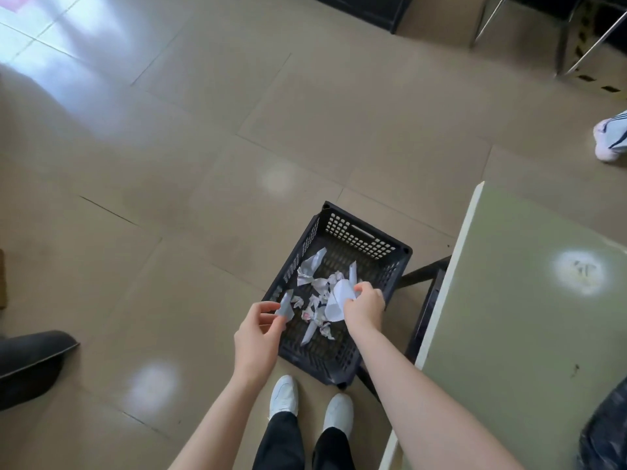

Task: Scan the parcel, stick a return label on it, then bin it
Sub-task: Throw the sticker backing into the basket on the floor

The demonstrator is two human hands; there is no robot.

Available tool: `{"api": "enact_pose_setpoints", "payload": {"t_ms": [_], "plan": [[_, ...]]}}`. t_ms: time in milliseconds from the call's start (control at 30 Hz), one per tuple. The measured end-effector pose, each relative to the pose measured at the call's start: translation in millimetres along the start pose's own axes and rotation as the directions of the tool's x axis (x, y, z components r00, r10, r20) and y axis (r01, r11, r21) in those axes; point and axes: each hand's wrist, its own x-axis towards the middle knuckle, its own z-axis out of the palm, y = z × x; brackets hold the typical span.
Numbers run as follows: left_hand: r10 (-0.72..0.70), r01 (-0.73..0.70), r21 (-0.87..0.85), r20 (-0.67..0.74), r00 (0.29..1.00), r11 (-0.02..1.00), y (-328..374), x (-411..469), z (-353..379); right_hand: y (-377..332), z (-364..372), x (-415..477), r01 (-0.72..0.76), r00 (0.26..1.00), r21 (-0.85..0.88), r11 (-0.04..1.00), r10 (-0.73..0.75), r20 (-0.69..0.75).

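Observation:
A dark perforated plastic crate [368,237] stands on the floor in front of my feet, holding several crumpled and torn scraps of white paper [314,283]. My left hand [259,329] hovers over the crate's near left rim, pinching a small grey-white paper strip [285,306]. Over the crate's right side, my right hand [364,305] grips a larger curled piece of white backing paper [336,300]. No parcel is in view.
A pale green table [526,317] with a white edge stands at the right, its dark legs beside the crate. A black bag [604,432] lies on its near right corner. Someone's dark shoe [30,364] is at left, a white shoe [610,137] far right.

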Motion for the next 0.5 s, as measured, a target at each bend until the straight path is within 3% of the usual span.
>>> {"api": "enact_pose_setpoints", "payload": {"t_ms": [333,500], "plan": [[-0.023,0.02,0.063,0.061,0.998,0.998,13,-3,-2,4,-9,-18,0.096,0.995,0.019,0.995,-0.096,0.038],[0.02,-0.031,0.1,0.112,0.994,0.995,39,-25,1,3,-50,-61,0.146,0.98,0.169,0.975,-0.166,0.107]]}}
